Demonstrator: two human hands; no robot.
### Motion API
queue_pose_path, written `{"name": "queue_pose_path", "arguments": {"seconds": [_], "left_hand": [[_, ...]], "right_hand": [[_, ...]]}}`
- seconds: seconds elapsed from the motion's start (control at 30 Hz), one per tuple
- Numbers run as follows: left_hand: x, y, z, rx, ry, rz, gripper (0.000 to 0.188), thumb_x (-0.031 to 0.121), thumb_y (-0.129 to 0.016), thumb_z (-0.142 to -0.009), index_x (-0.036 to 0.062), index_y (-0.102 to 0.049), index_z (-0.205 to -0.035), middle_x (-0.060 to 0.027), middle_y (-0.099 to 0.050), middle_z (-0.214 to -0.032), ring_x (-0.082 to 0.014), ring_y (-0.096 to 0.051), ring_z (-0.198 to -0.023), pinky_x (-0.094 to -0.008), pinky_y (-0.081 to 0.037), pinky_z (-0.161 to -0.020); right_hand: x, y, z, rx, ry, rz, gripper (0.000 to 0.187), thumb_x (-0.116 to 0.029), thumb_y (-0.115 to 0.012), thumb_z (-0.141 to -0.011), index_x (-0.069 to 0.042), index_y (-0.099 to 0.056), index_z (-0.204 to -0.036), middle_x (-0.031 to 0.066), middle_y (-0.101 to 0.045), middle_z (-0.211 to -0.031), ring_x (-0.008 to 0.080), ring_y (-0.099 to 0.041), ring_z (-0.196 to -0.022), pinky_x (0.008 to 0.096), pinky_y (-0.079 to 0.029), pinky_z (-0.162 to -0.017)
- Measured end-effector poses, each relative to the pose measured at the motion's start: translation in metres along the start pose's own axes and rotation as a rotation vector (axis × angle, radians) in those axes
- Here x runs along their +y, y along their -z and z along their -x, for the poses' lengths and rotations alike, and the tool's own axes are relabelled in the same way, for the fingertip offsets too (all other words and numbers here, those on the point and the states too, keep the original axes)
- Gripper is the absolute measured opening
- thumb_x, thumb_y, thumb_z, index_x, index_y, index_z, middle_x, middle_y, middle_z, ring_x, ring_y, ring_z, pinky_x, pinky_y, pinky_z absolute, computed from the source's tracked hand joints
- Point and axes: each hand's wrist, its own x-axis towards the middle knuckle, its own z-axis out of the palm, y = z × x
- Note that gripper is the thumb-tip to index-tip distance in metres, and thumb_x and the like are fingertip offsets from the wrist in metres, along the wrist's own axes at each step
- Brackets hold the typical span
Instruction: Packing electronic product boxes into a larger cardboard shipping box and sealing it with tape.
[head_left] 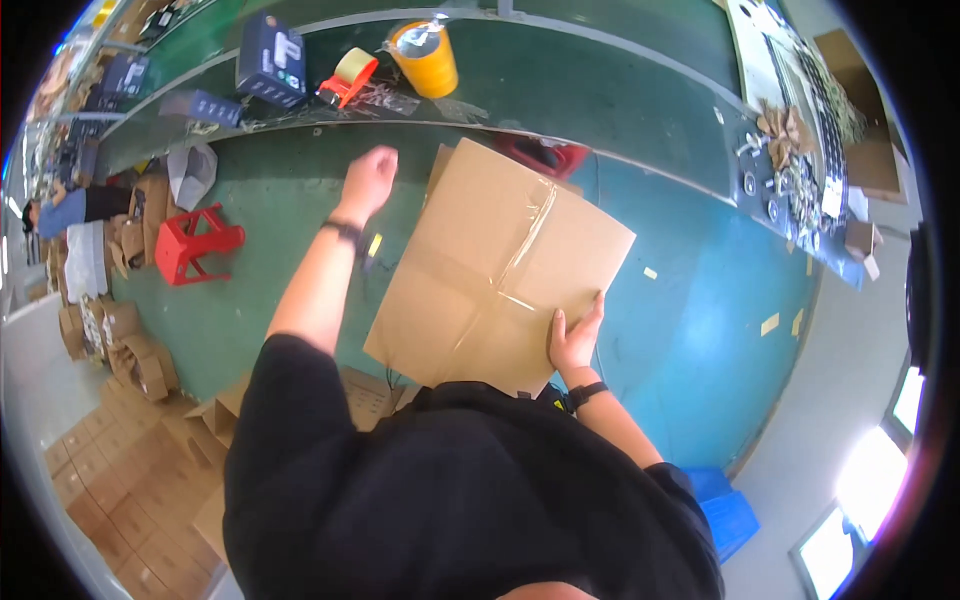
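Note:
A large brown cardboard box [470, 260] is in front of my body, tilted to the right, with its taped seam and shiny clear tape facing up. My right hand [578, 338] grips its right edge near me, the thumb on the upper face and the fingers along the side. To the left of the box, and apart from it, my left hand [370, 182] is raised below the bench edge. Its fingers are curled closed, and what they hold, if anything, is hidden.
Across the front runs a green workbench [590, 95] with a roll of yellow tape [427, 62], a red tape dispenser [347, 78] and a dark box [272, 60]. A red stool [195, 245] stands left, cartons [130, 490] lower left, a blue bin [725, 515] lower right. Another person [75, 210] is far left.

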Motion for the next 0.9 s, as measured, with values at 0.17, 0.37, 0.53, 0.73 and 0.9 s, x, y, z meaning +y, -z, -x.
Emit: {"name": "queue_pose_path", "arguments": {"seconds": [0.17,0.37,0.53,0.73,0.9], "left_hand": [[-0.076,0.099,0.237,-0.399,0.619,0.308,0.043,0.044,-0.055,-0.108,0.0088,-0.071,-0.126,-0.0066,-0.075,-0.122,-0.0197,-0.067,-0.109,-0.0393,-0.052,-0.098],[-0.081,-0.093,0.373,-0.197,0.68,0.445,0.055,0.042,-0.034,-0.115,0.0112,-0.047,-0.158,-0.0127,-0.051,-0.161,-0.0251,-0.045,-0.149,-0.0436,-0.032,-0.125],[-0.131,-0.158,0.353,0.748,0.603,0.63,0.059,0.045,-0.03,-0.116,0.0064,-0.048,-0.158,-0.0126,-0.053,-0.158,-0.0219,-0.048,-0.144,-0.0388,-0.034,-0.122],[-0.147,-0.063,0.247,0.364,0.518,1.38,0.086,0.073,-0.033,-0.106,-0.0008,-0.078,-0.111,-0.0253,-0.072,-0.124,-0.0356,-0.064,-0.125,-0.0457,-0.045,-0.109],[-0.249,0.028,0.228,0.547,0.724,1.054,0.093,0.081,-0.034,-0.101,-0.0025,-0.075,-0.102,-0.0198,-0.076,-0.106,-0.0325,-0.07,-0.098,-0.0459,-0.052,-0.09]], "right_hand": [[0.031,0.0,-0.091,0.21,-0.07,-0.329,0.062,-0.017,-0.067,-0.097,0.005,-0.04,-0.148,0.0218,-0.047,-0.144,0.0342,-0.047,-0.133,0.0463,-0.032,-0.119],[0.114,0.048,-0.245,-0.1,-0.155,-0.985,0.069,-0.055,-0.03,-0.112,-0.006,-0.049,-0.156,0.0119,-0.047,-0.163,0.0299,-0.042,-0.151,0.0489,-0.03,-0.124],[-0.038,-0.006,-0.223,-0.333,-0.649,-1.13,0.074,-0.061,-0.032,-0.11,-0.005,-0.049,-0.155,0.0119,-0.048,-0.162,0.0326,-0.044,-0.148,0.0477,-0.033,-0.122],[0.099,0.068,-0.301,-1.205,-0.786,-2.195,0.069,-0.055,-0.038,-0.109,-0.005,-0.049,-0.155,0.0121,-0.046,-0.163,0.0308,-0.042,-0.15,0.0465,-0.03,-0.124],[-0.154,-0.131,-0.205,-1.448,-0.54,-1.877,0.066,-0.052,-0.039,-0.109,-0.004,-0.051,-0.152,0.0126,-0.05,-0.159,0.0303,-0.046,-0.145,0.0468,-0.034,-0.119]]}}
